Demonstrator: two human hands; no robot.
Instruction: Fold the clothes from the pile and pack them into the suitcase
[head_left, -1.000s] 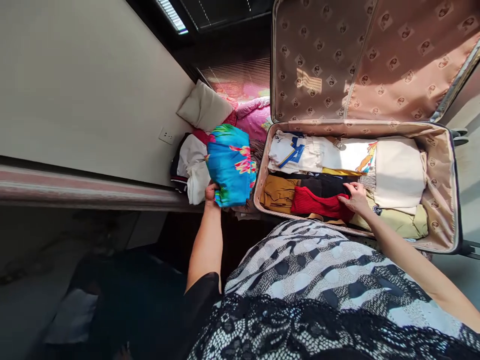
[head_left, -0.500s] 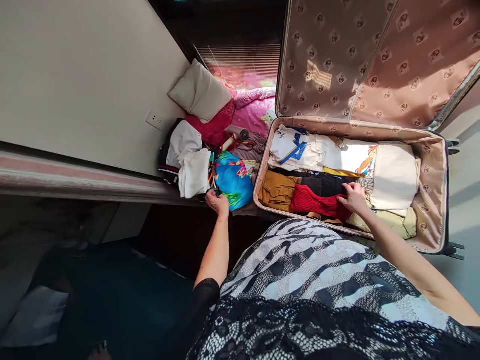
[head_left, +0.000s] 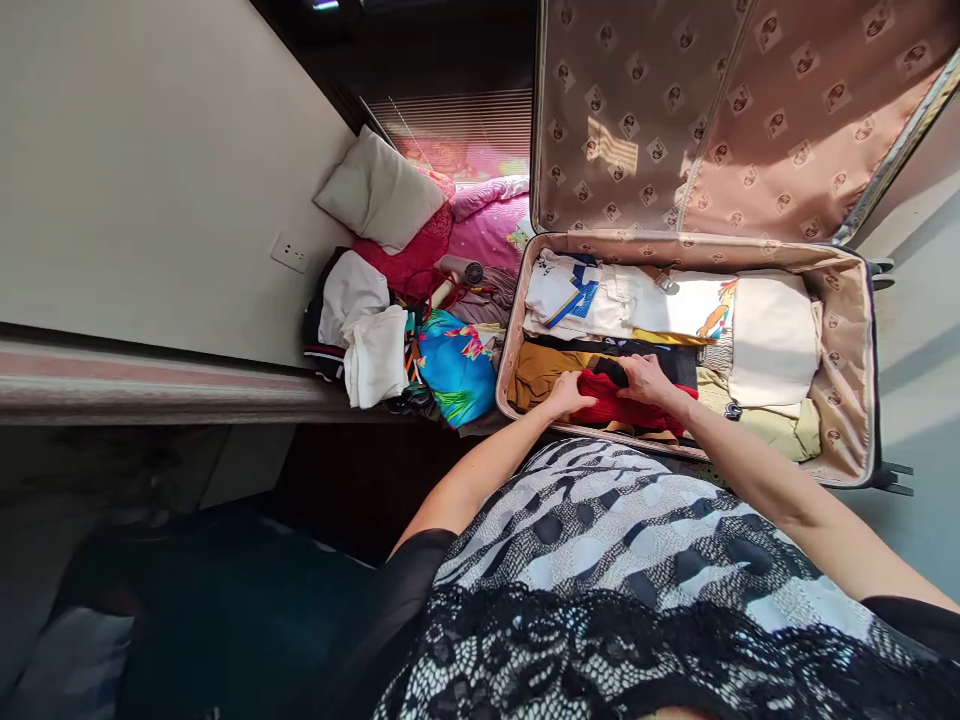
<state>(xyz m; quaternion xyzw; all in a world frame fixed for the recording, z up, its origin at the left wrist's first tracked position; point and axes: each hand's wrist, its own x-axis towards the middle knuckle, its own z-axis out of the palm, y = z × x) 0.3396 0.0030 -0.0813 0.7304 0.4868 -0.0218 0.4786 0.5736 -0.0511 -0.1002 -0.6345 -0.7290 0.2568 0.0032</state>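
I look down into the open suitcase (head_left: 847, 400), its lid (head_left: 675, 110) propped upright behind, the tub packed nearly to the rim. Left of it, on the bed (head_left: 495, 225), a loose pile holds a blue floral garment (head_left: 454, 365) and white clothes (head_left: 375, 355). My right hand (head_left: 646, 378) and left hand (head_left: 568, 392) both press on the folded red garment (head_left: 630, 408) in the near row, beside the mustard garment (head_left: 536, 372); each grip seems flat and only lightly curled, though I cannot tell whether fingers pinch the cloth. I judge the fold could slip open, or drag the mustard piece askew, since the neighbours sit touching. Spare room is scarce; only the near wall leaves slack.
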